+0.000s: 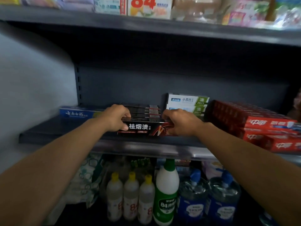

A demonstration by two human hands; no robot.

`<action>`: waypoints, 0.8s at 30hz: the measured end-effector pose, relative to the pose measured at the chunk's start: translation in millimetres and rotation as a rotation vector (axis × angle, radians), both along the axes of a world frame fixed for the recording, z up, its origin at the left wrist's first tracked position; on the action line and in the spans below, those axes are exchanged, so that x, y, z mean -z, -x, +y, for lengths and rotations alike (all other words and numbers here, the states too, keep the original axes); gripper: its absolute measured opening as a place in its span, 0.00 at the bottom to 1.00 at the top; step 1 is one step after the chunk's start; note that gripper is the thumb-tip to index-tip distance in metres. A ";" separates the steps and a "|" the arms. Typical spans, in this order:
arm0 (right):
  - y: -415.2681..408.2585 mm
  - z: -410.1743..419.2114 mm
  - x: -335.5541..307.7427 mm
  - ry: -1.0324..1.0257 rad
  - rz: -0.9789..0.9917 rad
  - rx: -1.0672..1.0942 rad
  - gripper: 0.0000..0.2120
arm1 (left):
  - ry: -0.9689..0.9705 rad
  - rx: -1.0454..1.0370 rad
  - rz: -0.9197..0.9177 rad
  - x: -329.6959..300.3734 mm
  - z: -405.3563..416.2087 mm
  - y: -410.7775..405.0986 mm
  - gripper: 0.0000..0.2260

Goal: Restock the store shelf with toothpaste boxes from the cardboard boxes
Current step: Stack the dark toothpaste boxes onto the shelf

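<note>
A black toothpaste box (143,128) with white lettering lies at the front of the dark grey shelf (48,132), in front of several more black boxes (143,111). My left hand (116,117) grips its left end, thumb on the front face. My right hand (180,122) grips its right end, fingers curled over the top. A blue toothpaste box (75,114) lies to the left. White-and-green boxes (187,101) stand behind my right hand, and red boxes (260,124) are stacked at the right. No cardboard box is in view.
The shelf above (146,28) carries packaged goods. Below stand yellow-capped bottles (130,196), a white-and-green bottle (167,191) and blue-capped jugs (208,198). A pale wall (32,79) bounds the left side.
</note>
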State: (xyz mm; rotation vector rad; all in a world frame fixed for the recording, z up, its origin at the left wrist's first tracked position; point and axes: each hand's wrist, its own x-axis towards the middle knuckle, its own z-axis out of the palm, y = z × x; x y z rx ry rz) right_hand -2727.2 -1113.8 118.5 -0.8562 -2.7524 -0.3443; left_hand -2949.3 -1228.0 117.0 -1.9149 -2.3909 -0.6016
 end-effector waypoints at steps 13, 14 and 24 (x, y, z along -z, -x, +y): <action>27.1 33.2 21.5 -0.065 -0.004 -0.030 0.20 | -0.043 -0.070 0.154 20.0 33.3 25.7 0.23; 28.5 34.1 21.4 -0.070 -0.011 -0.020 0.21 | -0.059 -0.082 0.167 20.3 34.7 26.7 0.22; 36.2 38.6 20.6 -0.087 -0.044 0.008 0.19 | -0.062 -0.123 0.167 19.6 42.5 22.7 0.18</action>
